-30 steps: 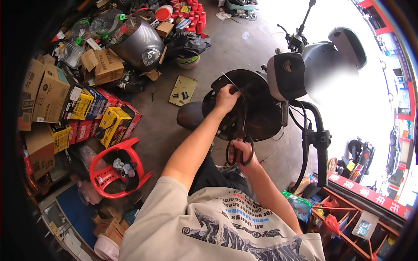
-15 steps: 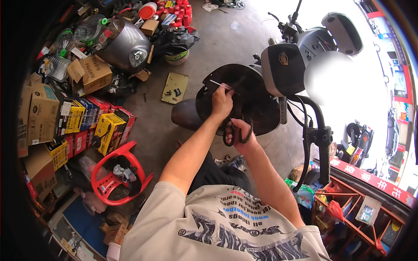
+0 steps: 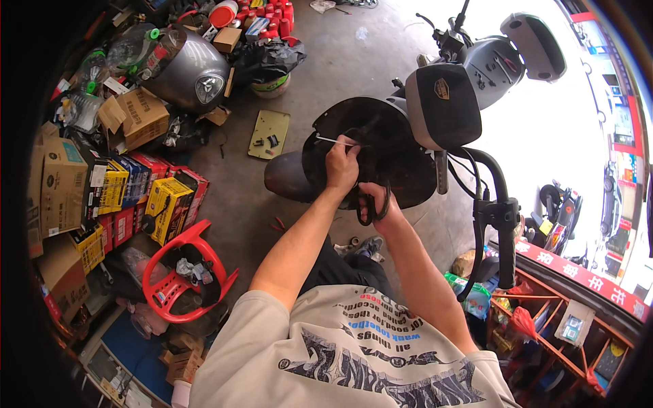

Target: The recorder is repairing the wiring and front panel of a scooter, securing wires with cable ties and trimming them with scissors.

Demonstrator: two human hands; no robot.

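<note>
In front of me is a scooter with a dark, open front shell [image 3: 408, 170]. My left hand [image 3: 342, 166] reaches into this dark cavity, its fingers pinched on a thin white strip [image 3: 332, 140] that sticks out to the left. Just below and to the right, at the shell's near edge, my right hand [image 3: 385, 207] is closed round the black looped handles of a pair of scissors [image 3: 368, 212]. The scissor blades are lost against the dark shell, so what lies between them cannot be seen.
A yellowish tray [image 3: 269, 134] with small dark parts lies on the floor beyond the scooter's grey mudguard [image 3: 284, 178]. Left of me are a red plastic stool [image 3: 187, 272] and stacked boxes [image 3: 166, 207]. A handlebar [image 3: 505, 214] and an orange rack [image 3: 544, 333] stand right.
The handle loops of the scissors sit closer together than before. Both hands remain at the shell, and the white strip lies at a slightly flatter angle. The whole view has shifted slightly.
</note>
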